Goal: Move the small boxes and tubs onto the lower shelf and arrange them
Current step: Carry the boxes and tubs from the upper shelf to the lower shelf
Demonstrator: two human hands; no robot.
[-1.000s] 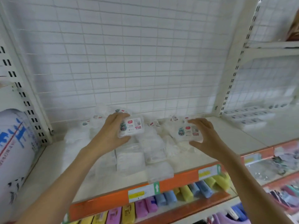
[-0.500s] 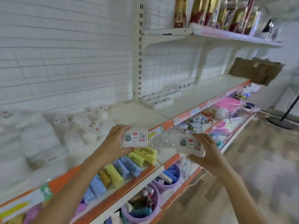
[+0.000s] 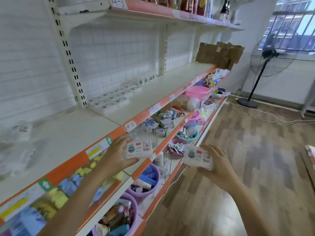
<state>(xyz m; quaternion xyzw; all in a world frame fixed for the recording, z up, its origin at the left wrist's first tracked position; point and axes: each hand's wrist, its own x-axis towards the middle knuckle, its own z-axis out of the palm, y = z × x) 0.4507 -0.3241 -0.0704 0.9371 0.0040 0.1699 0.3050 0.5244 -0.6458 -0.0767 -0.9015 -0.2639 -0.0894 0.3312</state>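
My left hand grips a small clear box with a label showing a cartoon figure and a red mark. My right hand grips a second box of the same kind. Both boxes hang in the air in front of the orange shelf edge. On the white shelf to the right, rows of the same small boxes lie flat near the back, with a few small tubs behind them. At the far left, blurred, more boxes lie in a heap.
Lower shelves hold pink and purple basins full of small goods, and coloured packs. A cardboard box sits at the shelf's far end. A standing fan and cables are on the wooden floor to the right.
Both hands lifted one box each off the heap and carried them rightward along the shelf; my view swung right, so the heap is now at the far left.
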